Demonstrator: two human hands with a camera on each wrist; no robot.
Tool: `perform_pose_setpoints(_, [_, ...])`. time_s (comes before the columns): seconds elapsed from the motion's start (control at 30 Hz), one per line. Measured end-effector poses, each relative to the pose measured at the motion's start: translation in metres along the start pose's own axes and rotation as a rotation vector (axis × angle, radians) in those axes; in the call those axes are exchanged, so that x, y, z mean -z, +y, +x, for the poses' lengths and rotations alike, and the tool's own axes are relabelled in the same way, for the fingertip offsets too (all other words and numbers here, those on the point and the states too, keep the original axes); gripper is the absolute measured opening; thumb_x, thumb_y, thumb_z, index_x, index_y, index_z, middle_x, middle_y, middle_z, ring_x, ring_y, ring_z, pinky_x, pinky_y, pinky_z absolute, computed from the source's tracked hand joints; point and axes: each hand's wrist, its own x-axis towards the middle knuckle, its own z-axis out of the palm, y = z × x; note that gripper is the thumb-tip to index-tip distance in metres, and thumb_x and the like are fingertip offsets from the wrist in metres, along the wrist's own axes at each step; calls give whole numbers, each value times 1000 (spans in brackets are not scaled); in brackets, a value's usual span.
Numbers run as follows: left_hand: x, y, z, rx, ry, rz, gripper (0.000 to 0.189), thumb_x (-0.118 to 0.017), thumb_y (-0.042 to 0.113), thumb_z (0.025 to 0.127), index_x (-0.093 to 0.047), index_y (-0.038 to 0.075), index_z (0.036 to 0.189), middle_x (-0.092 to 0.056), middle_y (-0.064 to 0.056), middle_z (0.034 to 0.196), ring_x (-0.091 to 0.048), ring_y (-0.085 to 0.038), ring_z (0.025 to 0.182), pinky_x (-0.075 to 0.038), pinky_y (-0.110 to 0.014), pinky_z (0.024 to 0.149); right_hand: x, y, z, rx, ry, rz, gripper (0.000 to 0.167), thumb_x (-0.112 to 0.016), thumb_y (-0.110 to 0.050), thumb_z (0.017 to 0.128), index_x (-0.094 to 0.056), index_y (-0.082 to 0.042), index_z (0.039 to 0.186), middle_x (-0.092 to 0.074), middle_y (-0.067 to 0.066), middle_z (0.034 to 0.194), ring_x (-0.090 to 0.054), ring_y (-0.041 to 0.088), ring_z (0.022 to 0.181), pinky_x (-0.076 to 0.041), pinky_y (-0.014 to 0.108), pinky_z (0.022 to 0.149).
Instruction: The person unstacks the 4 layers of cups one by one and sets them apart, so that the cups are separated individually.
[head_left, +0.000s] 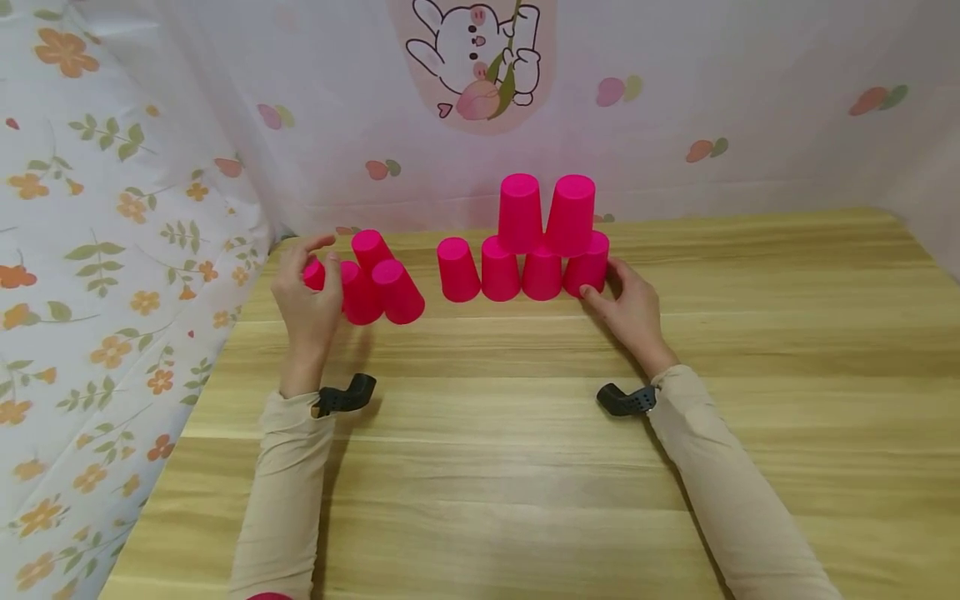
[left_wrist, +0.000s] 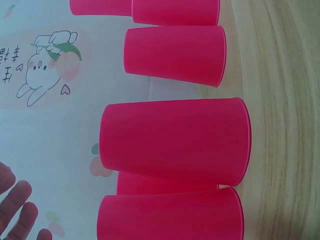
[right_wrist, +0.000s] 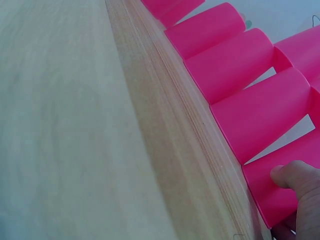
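Several pink cups stand upside down near the table's back edge. My right hand grips the rightmost cup of the bottom row, its thumb on the near side and the fingers behind. Two upper cups rest across that row's right part; the row's leftmost cup has none on it. At the left, my left hand is raised with loosely bent fingers beside a loose group of cups. One cup there is partly hidden by the hand. In the left wrist view its fingertips are apart from the cups.
A white curtain with a rabbit print hangs right behind the wooden table. Floral cloth hangs along the left side. Dark wrist mounts stick out from both cuffs. A red rounded edge shows at the bottom.
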Motion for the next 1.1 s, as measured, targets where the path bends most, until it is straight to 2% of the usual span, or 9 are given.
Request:
perform_pose_setpoints(0.07, [-1, 0, 0, 0, -14, -8, 16, -55, -10, 82, -62, -13, 96, -64, -25, 97, -56, -35, 97, -44, -48, 88, 1, 0, -1, -4, 1, 0, 56, -68, -24, 83, -49, 3, 129, -53, 20, 127, -49, 34, 118, -38, 43, 99])
perform_pose_setpoints(0.27, [-3, -4, -1, -8, -32, -12, 16, -56, -9, 83, -63, -13, 96, -64, -24, 97, -58, -34, 95, -46, -50, 85, 1, 1, -1, 4, 5, 0, 56, -67, -24, 83, -49, 2, 129, -53, 20, 127, -49, 34, 118, -37, 44, 99])
perform_pose_setpoints(0.37, [-6, -14, -2, -15, -49, -14, 16, -57, -11, 83, -63, -13, 97, -65, -23, 97, -58, -33, 93, -47, -50, 83, 2, 0, -1, 7, 10, 3, 56, -67, -24, 83, -49, 2, 129, -54, 20, 127, -50, 34, 117, -37, 44, 99])
perform_pose_setpoints(0.5, [-8, -29, -3, -18, -73, -30, 17, -59, -7, 84, -65, -10, 99, -66, -19, 100, -59, -28, 94, -48, -47, 83, 1, 0, 0, 7, 10, 0, 57, -68, -24, 83, -49, 2, 129, -54, 19, 127, -49, 34, 118, -37, 44, 99])
perform_pose_setpoints(0.6, [-8, -31, -2, -40, -84, -52, 18, -59, -2, 86, -66, -6, 101, -66, -15, 102, -60, -24, 95, -50, -40, 83, 1, -1, 0, 7, 8, 3, 57, -68, -25, 82, -49, 2, 129, -54, 19, 127, -49, 33, 118, -37, 43, 99])
perform_pose_setpoints(0.73, [-7, -26, 1, -46, -89, -80, 18, -59, 2, 87, -67, -4, 102, -67, -11, 103, -60, -21, 94, -50, -30, 83, 0, 0, 0, 10, 11, 7, 56, -68, -25, 82, -50, 2, 129, -54, 19, 127, -50, 33, 118, -37, 43, 99])
perform_pose_setpoints(0.83, [-7, -20, 2, -29, -97, -84, 19, -61, 1, 85, -66, -5, 103, -67, -12, 102, -60, -21, 94, -50, -29, 83, -1, 1, 1, 12, 12, 5, 56, -68, -25, 82, -50, 2, 128, -54, 20, 126, -50, 34, 117, -37, 43, 99])
perform_pose_setpoints(0.9, [-7, -14, 2, -23, -108, -94, 20, -61, 0, 85, -65, -6, 103, -66, -14, 102, -59, -22, 94, -50, -33, 83, -1, 1, 1, 13, 11, 1, 56, -68, -25, 83, -50, 3, 128, -54, 20, 126, -50, 34, 117, -37, 44, 99])
perform_pose_setpoints(1.1, [-5, 19, 2, -16, -149, -120, 23, -59, -6, 83, -60, -13, 104, -62, -24, 102, -57, -33, 95, -49, -49, 82, -1, 2, 2, 5, 10, -13, 57, -67, -26, 83, -50, 3, 129, -54, 20, 126, -49, 34, 119, -36, 44, 99])
